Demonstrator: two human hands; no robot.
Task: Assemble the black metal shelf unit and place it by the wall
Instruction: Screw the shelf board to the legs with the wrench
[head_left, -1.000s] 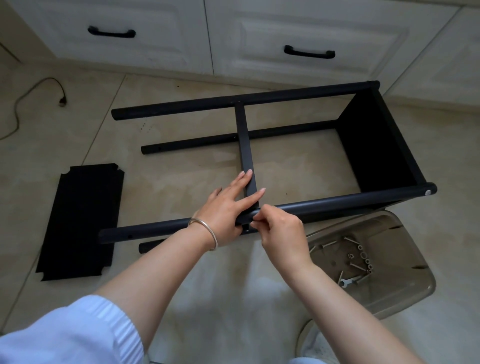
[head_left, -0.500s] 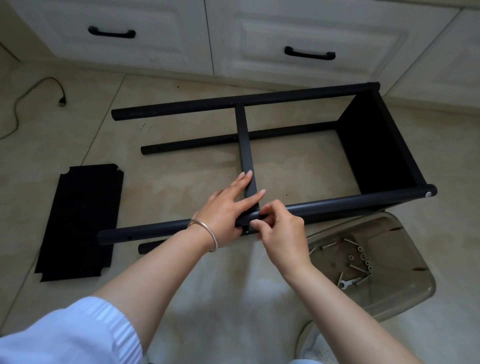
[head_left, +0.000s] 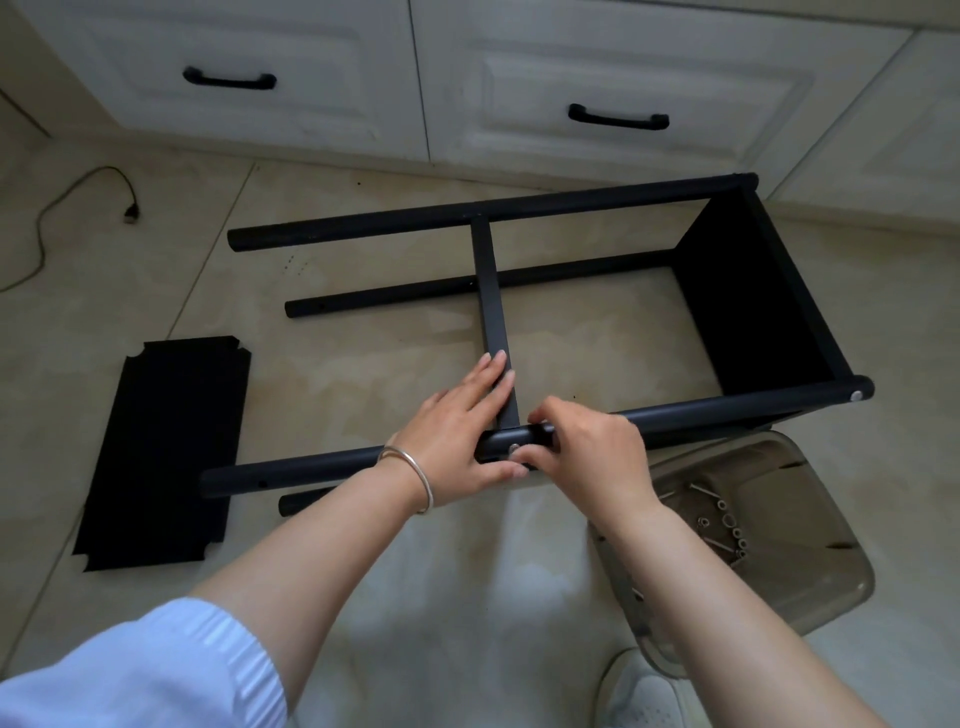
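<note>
The shelf frame (head_left: 519, 322) lies on its side on the floor, one end panel fitted. The left hand (head_left: 457, 431) rests flat on the crossbar (head_left: 493, 312); the right hand (head_left: 587, 457) pinches a screw (head_left: 514, 449). A loose panel (head_left: 166, 447) waits, so roughly half remains.

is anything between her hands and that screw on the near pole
Nothing visible does. The right hand already has fingertips at the screw on the near pole; the left hand rests beside it.
</note>
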